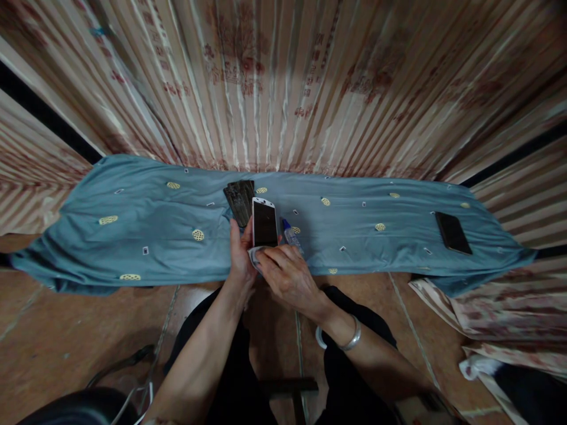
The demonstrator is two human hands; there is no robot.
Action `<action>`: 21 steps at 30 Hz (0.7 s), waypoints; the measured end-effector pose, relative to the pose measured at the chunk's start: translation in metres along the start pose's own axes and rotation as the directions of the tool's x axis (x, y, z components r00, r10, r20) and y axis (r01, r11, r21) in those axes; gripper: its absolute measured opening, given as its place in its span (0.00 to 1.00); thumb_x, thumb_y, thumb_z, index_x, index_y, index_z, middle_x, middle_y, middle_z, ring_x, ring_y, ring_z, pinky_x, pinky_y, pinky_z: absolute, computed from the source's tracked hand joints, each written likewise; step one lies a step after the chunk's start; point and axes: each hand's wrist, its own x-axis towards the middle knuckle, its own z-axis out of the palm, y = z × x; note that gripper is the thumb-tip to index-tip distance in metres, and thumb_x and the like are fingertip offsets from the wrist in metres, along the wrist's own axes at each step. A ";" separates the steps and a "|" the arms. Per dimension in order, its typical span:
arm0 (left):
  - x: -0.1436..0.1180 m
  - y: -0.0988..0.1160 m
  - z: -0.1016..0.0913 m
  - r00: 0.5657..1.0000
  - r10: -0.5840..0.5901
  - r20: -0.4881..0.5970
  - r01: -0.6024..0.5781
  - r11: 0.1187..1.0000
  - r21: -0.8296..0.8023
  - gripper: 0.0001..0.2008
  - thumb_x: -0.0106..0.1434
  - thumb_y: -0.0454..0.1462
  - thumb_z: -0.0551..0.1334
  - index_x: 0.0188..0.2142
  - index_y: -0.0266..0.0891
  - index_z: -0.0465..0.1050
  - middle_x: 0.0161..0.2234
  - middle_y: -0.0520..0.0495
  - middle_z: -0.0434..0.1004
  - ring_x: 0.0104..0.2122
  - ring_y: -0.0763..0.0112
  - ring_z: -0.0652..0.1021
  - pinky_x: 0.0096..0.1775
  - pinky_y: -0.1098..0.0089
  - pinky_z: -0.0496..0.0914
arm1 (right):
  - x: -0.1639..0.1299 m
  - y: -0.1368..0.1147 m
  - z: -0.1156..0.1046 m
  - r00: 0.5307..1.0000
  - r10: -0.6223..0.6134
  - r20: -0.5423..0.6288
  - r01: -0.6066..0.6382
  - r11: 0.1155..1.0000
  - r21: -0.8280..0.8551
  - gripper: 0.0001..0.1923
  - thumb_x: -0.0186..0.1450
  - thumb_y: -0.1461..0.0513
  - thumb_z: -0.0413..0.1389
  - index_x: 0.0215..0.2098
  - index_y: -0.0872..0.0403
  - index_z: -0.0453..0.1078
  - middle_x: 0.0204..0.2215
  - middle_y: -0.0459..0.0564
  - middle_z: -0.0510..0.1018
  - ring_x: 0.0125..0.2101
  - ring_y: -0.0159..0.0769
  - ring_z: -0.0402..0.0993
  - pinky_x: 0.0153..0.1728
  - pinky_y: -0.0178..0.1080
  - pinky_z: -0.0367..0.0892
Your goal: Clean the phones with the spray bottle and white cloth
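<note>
phone (264,223) — in left fingers (235,233), cloth (254,255) in right fingers (272,256)

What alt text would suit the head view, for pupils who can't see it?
A person's left hand holds a white-edged phone while the right hand holds a pale tissue-like piece against its lower end. On a blue patterned cloth are dark flat pieces, a blue-capped bottle and, far right, a dark slab.

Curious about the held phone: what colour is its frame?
White frame, dark screen; best in the head view.
</note>
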 end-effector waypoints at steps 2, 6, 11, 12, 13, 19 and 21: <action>-0.002 -0.002 0.002 1.000 -0.018 -0.007 0.018 1.000 -0.017 0.34 0.73 0.57 0.43 0.53 0.39 0.78 0.42 0.41 0.86 0.51 0.56 0.82 0.52 0.60 0.75 | 0.001 0.001 0.000 1.000 0.002 -0.008 -0.002 1.000 -0.012 0.14 0.75 0.64 0.49 0.52 0.54 0.75 0.42 0.53 0.81 0.43 0.39 0.73 0.47 0.44 0.70; -0.007 -0.005 0.006 0.998 -0.062 -0.004 0.062 0.998 -0.027 0.36 0.75 0.54 0.39 0.55 0.35 0.77 0.41 0.41 0.86 0.53 0.58 0.81 0.55 0.62 0.74 | 0.003 0.003 0.000 0.999 -0.006 -0.054 0.004 0.999 -0.047 0.14 0.75 0.66 0.49 0.51 0.55 0.75 0.42 0.53 0.81 0.42 0.39 0.72 0.48 0.43 0.69; -0.008 -0.010 0.005 0.998 -0.043 0.047 0.043 0.999 -0.006 0.34 0.75 0.54 0.40 0.56 0.35 0.77 0.45 0.41 0.85 0.54 0.58 0.80 0.57 0.61 0.71 | 0.002 0.008 0.001 1.000 0.000 -0.007 0.000 0.999 -0.034 0.15 0.74 0.67 0.50 0.54 0.56 0.74 0.44 0.55 0.80 0.44 0.40 0.72 0.47 0.44 0.69; -0.007 -0.011 0.004 0.998 -0.034 0.060 0.033 0.999 0.003 0.34 0.74 0.54 0.42 0.56 0.35 0.77 0.45 0.41 0.85 0.54 0.58 0.80 0.58 0.60 0.71 | 0.002 0.010 0.002 1.000 0.003 -0.002 -0.004 1.000 -0.031 0.15 0.74 0.67 0.50 0.55 0.56 0.74 0.45 0.56 0.80 0.45 0.40 0.72 0.47 0.45 0.70; -0.007 -0.012 0.003 0.997 -0.023 0.072 0.022 1.000 0.012 0.33 0.74 0.55 0.44 0.56 0.36 0.77 0.46 0.40 0.84 0.54 0.57 0.79 0.58 0.60 0.71 | 0.001 0.011 0.002 1.000 0.007 -0.003 -0.008 1.000 -0.030 0.15 0.74 0.67 0.51 0.56 0.56 0.74 0.45 0.56 0.80 0.45 0.41 0.72 0.47 0.45 0.70; -0.007 -0.020 0.000 0.994 -0.044 0.102 0.039 0.998 0.051 0.31 0.70 0.58 0.52 0.53 0.37 0.78 0.45 0.41 0.84 0.56 0.56 0.78 0.59 0.58 0.70 | 0.003 0.022 0.003 0.998 0.070 -0.006 -0.070 0.996 -0.060 0.16 0.74 0.66 0.52 0.58 0.55 0.73 0.48 0.58 0.79 0.48 0.43 0.72 0.49 0.46 0.69; -0.008 -0.023 0.001 0.993 -0.053 0.105 0.047 0.997 0.060 0.30 0.71 0.57 0.51 0.51 0.37 0.79 0.45 0.41 0.84 0.56 0.56 0.77 0.59 0.58 0.70 | 0.005 0.026 0.002 0.996 0.087 -0.012 -0.087 0.993 -0.076 0.16 0.74 0.65 0.51 0.57 0.55 0.73 0.47 0.57 0.80 0.47 0.42 0.72 0.50 0.45 0.69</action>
